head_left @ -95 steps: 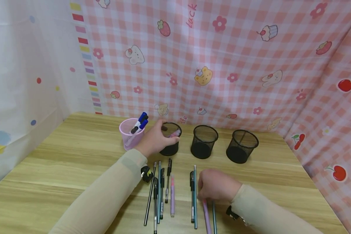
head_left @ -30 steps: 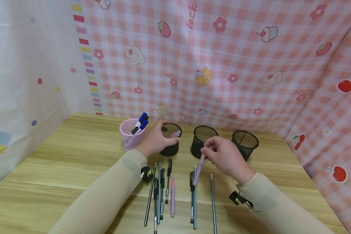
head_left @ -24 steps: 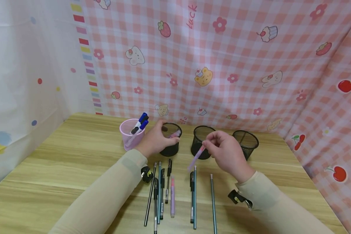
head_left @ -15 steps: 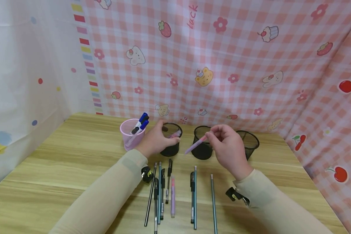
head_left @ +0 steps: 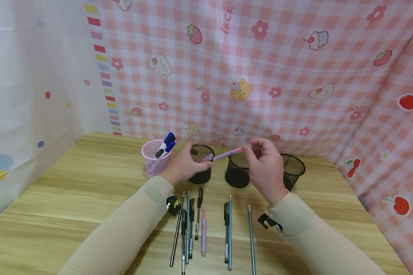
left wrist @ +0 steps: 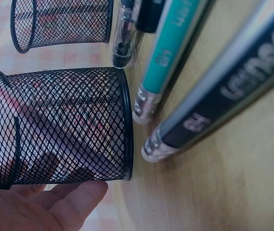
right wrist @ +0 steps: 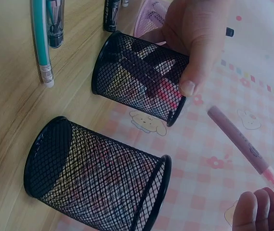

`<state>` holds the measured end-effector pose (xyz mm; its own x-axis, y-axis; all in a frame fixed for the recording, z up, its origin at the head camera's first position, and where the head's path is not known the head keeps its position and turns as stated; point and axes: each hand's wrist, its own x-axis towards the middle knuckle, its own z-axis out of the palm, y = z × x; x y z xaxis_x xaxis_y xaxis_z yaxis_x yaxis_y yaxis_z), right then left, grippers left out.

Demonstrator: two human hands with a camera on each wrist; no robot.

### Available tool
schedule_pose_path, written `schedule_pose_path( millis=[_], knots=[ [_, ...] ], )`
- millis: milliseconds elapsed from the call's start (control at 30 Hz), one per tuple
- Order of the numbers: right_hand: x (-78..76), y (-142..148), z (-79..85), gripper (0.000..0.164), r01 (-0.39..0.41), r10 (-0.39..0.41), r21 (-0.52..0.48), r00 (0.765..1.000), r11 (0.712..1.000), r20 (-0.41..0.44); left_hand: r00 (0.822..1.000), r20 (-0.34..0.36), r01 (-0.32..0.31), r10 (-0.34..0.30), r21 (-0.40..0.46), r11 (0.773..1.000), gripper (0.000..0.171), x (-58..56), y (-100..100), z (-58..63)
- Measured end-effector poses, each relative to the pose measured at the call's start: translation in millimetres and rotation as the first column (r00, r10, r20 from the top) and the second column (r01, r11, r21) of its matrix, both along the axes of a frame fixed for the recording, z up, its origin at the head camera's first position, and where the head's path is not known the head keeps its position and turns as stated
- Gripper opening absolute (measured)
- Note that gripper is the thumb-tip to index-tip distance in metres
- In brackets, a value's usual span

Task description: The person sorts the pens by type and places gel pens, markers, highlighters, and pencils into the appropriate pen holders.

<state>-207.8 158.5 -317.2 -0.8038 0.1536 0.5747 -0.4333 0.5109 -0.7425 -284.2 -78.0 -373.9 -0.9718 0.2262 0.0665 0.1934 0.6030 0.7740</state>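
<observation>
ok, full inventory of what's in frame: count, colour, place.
Table: one, light wood grain, under everything
Pink mesh cup: one, pink, left end of cup row
Markers: several, blue and black caps, in that cup; exact count unclear
Black mesh cups: three, black, rest of row
Highlighters: three seen, purple and pink; one on table, one in leftmost black cup, one held
Pens: four, black caps, on table
Pencils: four, three teal, one dark, on table
Checked cloth: pink and white, back and right
White cloth: left
Wrist devices: two, black, one per wrist
Sleeves: two, cream
Left hand: one, fingers round leftmost black cup
Right hand: one, fingers pinching held highlighter
</observation>
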Motion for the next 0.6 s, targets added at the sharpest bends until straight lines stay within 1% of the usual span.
schedule_pose_path(
  millis=[167,300,600],
  knots=[
    [-3.9,-8.3,-2.4,0.019,-0.004,0.003,-0.039,1.000,0.999,-0.025,1.000,-0.010,0.006,-0.006,0.000,1.000,0.103,0.1,-0.4,-0.3],
    [-6.0,-14.4,-4.5,0.020,-0.014,0.012,-0.047,0.999,0.999,-0.034,1.000,-0.011,0.005,-0.005,-0.008,1.000,0.104,-0.2,-0.3,-0.6],
    [-9.0,-27.9,-10.4,0.020,-0.027,0.027,-0.034,0.999,0.999,-0.022,1.000,-0.018,0.013,-0.013,0.019,1.000,0.105,1.3,-0.1,-0.1]
  ],
)
